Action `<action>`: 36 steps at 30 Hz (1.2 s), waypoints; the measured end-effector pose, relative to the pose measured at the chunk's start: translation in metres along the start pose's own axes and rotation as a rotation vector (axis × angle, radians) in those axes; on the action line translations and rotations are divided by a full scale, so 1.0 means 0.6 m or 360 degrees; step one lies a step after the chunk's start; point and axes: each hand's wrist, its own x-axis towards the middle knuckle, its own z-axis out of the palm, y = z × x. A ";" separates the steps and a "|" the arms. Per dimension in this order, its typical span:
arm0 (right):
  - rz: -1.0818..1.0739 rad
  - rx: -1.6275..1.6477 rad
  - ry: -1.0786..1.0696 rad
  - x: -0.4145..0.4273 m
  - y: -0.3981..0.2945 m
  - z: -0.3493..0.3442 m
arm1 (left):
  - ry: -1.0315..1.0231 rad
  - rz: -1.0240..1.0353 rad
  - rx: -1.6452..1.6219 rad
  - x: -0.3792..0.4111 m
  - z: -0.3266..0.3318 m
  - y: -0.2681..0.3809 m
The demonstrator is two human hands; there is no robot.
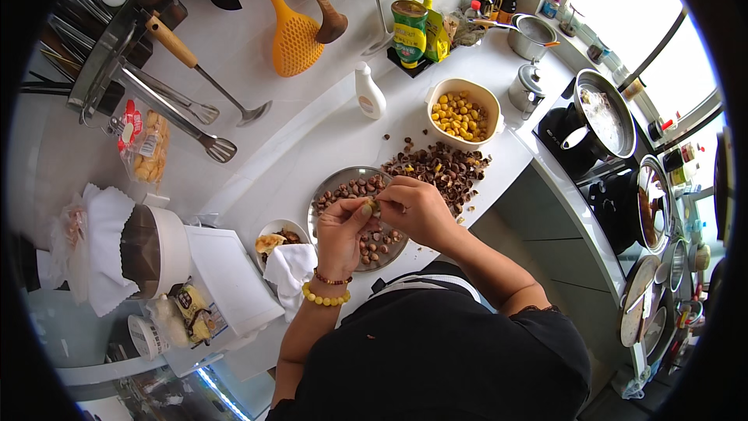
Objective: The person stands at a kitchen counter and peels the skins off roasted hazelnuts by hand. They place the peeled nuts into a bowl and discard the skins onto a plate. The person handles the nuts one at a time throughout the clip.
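Between thumb and fingers, my left hand (343, 227) holds a small, partly peeled chestnut (374, 206) with yellowish flesh showing. My right hand (422, 206) pinches the same chestnut from the other side; its fingertips partly hide it. Both hands are over a round metal tray (320, 187) that carries brown, unpeeled chestnuts (357, 187). Beyond my right hand, broken brown shells (450, 172) lie heaped on the white countertop (280, 184). Past the heap, a cream two-handled container (495, 106) holds peeled yellow chestnuts (459, 114).
Left of the tray are a white bowl (273, 227) with food and a white cloth (290, 272). A white bottle (369, 92) stands near the wall. Utensils, including a yellow slotted spatula (297, 41), hang there. On the right, a pan (605, 114) sits on a black cooktop (555, 128).
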 end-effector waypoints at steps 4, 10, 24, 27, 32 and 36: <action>0.0092 0.0057 -0.0036 0.003 0.005 -0.004 | -0.0022 -0.0012 -0.0022 0.000 0.000 0.001; 0.0073 0.0262 -0.0111 0.009 0.004 -0.014 | 0.0023 0.0042 0.0139 -0.002 0.007 0.005; 0.0756 0.0758 -0.0299 0.007 0.030 -0.011 | -0.0118 -0.0124 -0.0130 0.003 -0.006 -0.003; 0.0755 0.0850 -0.0226 0.006 0.030 -0.009 | -0.0121 -0.0161 -0.0234 0.005 -0.008 -0.006; 0.0190 0.0392 -0.0056 -0.005 0.013 -0.010 | -0.0060 -0.0160 -0.0300 0.010 -0.013 -0.009; 0.0082 0.0173 -0.0014 -0.004 0.002 -0.008 | -0.0033 -0.0129 -0.0275 0.009 -0.009 -0.012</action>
